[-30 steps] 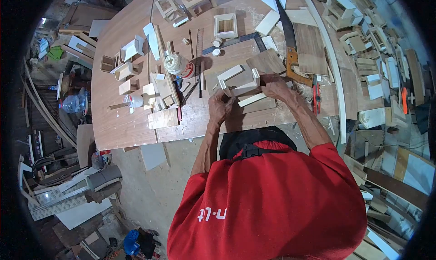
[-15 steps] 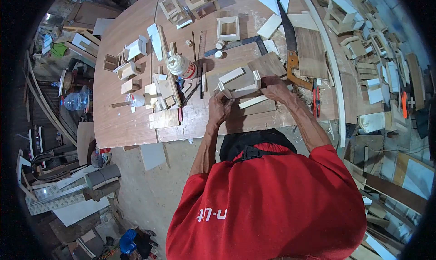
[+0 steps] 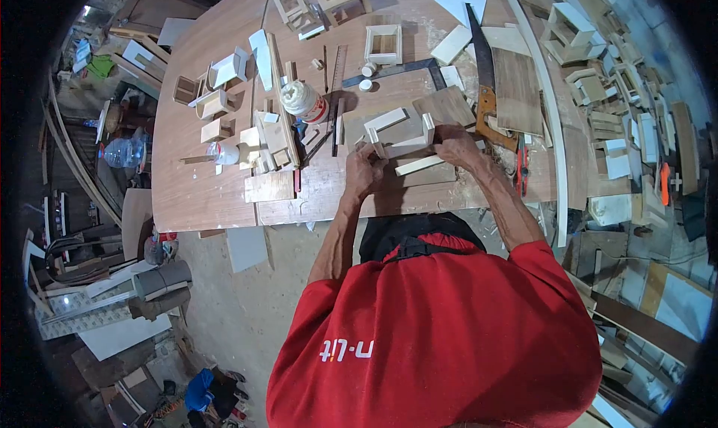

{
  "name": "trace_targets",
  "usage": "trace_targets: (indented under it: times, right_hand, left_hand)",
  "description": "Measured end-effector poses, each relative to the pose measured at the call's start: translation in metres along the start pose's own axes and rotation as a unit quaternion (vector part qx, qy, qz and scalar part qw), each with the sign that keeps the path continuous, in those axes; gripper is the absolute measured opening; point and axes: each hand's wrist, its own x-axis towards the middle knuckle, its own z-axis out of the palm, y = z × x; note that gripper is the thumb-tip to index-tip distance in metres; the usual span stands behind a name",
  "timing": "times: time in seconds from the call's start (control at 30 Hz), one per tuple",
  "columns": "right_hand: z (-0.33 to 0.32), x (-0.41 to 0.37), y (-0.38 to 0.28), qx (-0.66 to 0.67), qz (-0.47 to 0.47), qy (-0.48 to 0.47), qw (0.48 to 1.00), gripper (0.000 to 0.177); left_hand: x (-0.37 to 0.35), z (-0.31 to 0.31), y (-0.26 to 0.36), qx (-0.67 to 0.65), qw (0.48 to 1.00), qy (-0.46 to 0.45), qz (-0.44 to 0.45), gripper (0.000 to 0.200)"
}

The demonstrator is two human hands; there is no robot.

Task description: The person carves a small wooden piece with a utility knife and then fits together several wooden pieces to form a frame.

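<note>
Between my hands is a small U-shaped wooden frame (image 3: 408, 147), a long strip with a short upright block at each end. My left hand (image 3: 364, 172) pinches its left end block, fingers closed around it. At the other end, my right hand (image 3: 459, 147) has its fingers bent against the right block; the fingertips are partly hidden. One loose pale wood strip (image 3: 387, 119) lies just beyond the frame, and a second strip (image 3: 419, 165) lies nearer me. Both rest on thin brown boards (image 3: 441, 176) on the table.
A glue bottle (image 3: 304, 102) stands left of the work. A metal square (image 3: 404, 71) and a small box frame (image 3: 384, 45) lie beyond. At right are a handsaw (image 3: 488, 114) and red-handled pliers (image 3: 522, 166). Several small wooden pieces (image 3: 217, 102) stand at left.
The camera view has shifted slightly. Both hands keep their hold on the small frame, with hardly any movement over the table.
</note>
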Motion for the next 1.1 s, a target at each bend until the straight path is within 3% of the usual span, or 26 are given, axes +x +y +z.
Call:
trace_targets:
  times: [0.07, 0.17, 0.47, 0.53, 0.67, 0.77, 0.87, 0.97, 1.07, 1.1]
  right_hand:
    - [0.016, 0.001, 0.013, 0.02, -0.003, 0.032, 0.999, 0.031]
    - [0.024, 0.002, 0.023, -0.041, -0.021, 0.052, 0.998, 0.03]
    - [0.019, -0.002, 0.011, -0.018, 0.032, 0.006, 0.999, 0.031]
    - [0.028, 0.0, 0.021, 0.027, -0.044, 0.074, 0.996, 0.034]
    - [0.045, 0.002, 0.036, -0.012, 0.003, 0.076, 0.997, 0.034]
    - [0.011, -0.006, 0.004, -0.054, 0.01, 0.017, 0.998, 0.033]
    - [0.007, -0.009, -0.002, -0.038, 0.032, 0.049, 0.998, 0.028]
    - [0.017, -0.005, 0.013, -0.036, 0.0, 0.052, 0.998, 0.024]
    - [0.021, -0.005, 0.015, -0.069, -0.033, 0.057, 0.995, 0.022]
    - [0.019, -0.006, 0.013, 0.009, -0.015, 0.042, 0.999, 0.026]
  left_hand:
    - [0.0, 0.001, 0.001, -0.022, 0.999, -0.003, -0.033, 0.015]
    - [-0.001, 0.001, 0.005, 0.0, 1.0, 0.011, 0.001, 0.015]
    - [-0.003, 0.008, 0.003, -0.017, 0.999, 0.036, 0.015, 0.017]
    - [-0.003, 0.007, 0.0, -0.011, 0.999, 0.031, 0.023, 0.018]
    - [-0.002, 0.001, -0.001, -0.043, 0.999, -0.011, 0.019, 0.02]
    - [-0.001, -0.001, -0.003, 0.004, 0.999, -0.024, 0.024, 0.026]
    - [0.002, 0.001, 0.0, -0.052, 0.996, 0.017, 0.077, 0.023]
    - [-0.001, 0.002, 0.0, -0.054, 0.998, -0.022, 0.009, 0.024]
    - [-0.002, 0.002, 0.007, -0.021, 0.999, 0.002, 0.029, 0.024]
    - [-0.001, 0.002, 0.004, -0.017, 1.0, -0.012, 0.02, 0.024]
